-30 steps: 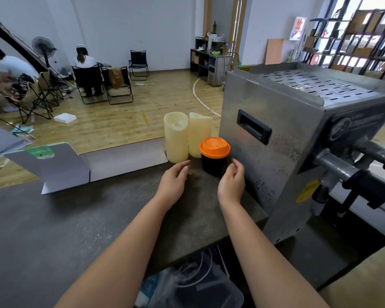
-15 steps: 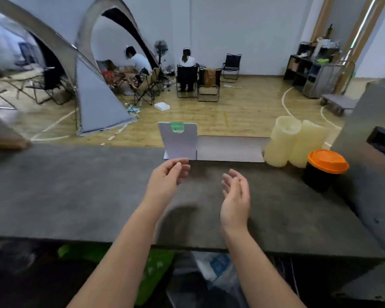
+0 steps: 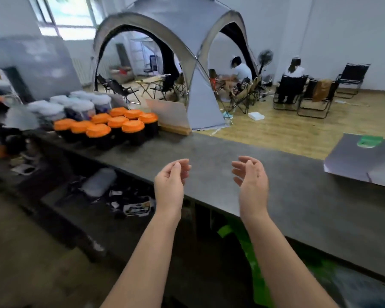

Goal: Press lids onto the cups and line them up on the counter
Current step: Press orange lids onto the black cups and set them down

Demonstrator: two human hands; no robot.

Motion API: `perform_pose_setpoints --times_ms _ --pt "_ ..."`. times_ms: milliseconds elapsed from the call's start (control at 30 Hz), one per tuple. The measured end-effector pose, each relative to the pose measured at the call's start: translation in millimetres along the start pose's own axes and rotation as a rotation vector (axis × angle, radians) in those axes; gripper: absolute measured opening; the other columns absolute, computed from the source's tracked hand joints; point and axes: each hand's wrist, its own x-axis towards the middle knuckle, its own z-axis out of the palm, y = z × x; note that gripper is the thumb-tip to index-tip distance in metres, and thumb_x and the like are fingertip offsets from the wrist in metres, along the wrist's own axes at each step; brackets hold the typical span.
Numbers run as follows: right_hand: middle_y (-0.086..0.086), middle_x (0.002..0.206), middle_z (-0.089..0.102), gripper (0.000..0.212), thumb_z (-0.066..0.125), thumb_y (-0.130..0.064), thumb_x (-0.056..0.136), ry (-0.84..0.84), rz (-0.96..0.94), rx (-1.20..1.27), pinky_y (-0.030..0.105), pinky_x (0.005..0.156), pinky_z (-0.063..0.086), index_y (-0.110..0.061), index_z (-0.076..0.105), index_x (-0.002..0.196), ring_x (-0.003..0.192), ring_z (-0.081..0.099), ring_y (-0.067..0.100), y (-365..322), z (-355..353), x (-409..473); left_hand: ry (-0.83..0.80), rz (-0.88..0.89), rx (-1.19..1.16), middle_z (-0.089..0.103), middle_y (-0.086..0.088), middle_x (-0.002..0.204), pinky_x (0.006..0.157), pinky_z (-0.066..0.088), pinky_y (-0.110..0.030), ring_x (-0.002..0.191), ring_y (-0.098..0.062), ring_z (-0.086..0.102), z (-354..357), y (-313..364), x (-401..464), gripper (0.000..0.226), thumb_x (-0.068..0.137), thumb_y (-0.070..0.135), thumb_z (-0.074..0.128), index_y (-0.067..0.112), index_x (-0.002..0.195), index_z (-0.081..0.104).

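Both hands hang empty above the near edge of the counter [image 3: 220, 152]: the left hand [image 3: 170, 182] and the right hand [image 3: 251, 181] face each other, palms inward, fingers loosely curled around nothing. The cups [image 3: 111, 127], dark-bodied and already capped with orange lids [image 3: 132, 126], stand in a tight cluster well to the left on the same counter, beside blurred jars with pale tops [image 3: 76, 105]. Because the cups touch one another, a reach into the cluster would likely knock neighbours over or shove them toward the counter's edge; a lid pressed off-centre may seat on one side only and pop loose. The counter is a dark, matte slab, with a grey folded card [image 3: 360, 158] at its right end. Beyond it lie a wooden floor, a grey dome tent [image 3: 187, 52], folding chairs [image 3: 291, 94], a standing fan and seated people.
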Motion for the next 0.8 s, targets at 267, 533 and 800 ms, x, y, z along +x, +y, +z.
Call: perform_pose_setpoints --times_ms 267,533,800 --pt "0.005 0.102 0.067 0.028 0.033 -0.023 0.106 -0.108 0.089 0.009 0.032 0.086 0.051 -0.017 0.060 0.106 0.095 0.063 0.018 33.8 166.0 -11.1 0.060 -0.050 0.038 0.074 -0.001 0.097 0.072 0.047 -0.019 0.089 -0.011 0.066 -123.9 4.3 105.8 0.033 0.104 0.017 0.042 0.019 0.098 0.074" --pt "0.005 0.100 0.067 0.029 0.034 -0.020 0.105 -0.099 0.127 -0.024 0.031 0.082 0.049 -0.020 0.061 0.097 0.092 0.061 0.017 74.3 263.9 35.3 0.086 -0.145 0.007 0.073 -0.002 0.096 0.074 0.048 -0.024 0.085 -0.013 0.064 -159.4 -11.4 213.0 0.030 0.103 0.017 0.044 0.018 0.095 0.073" --pt "-0.005 0.092 0.058 0.020 0.041 -0.020 0.101 -0.008 0.158 -0.102 0.035 0.084 0.046 -0.016 0.060 0.107 0.085 0.053 0.011 122.7 360.9 115.3 0.050 -0.356 0.013 0.060 -0.001 0.115 0.090 0.044 -0.030 0.105 -0.016 0.056 -156.0 -46.5 328.9 0.023 0.102 0.026 0.044 0.016 0.120 0.056"
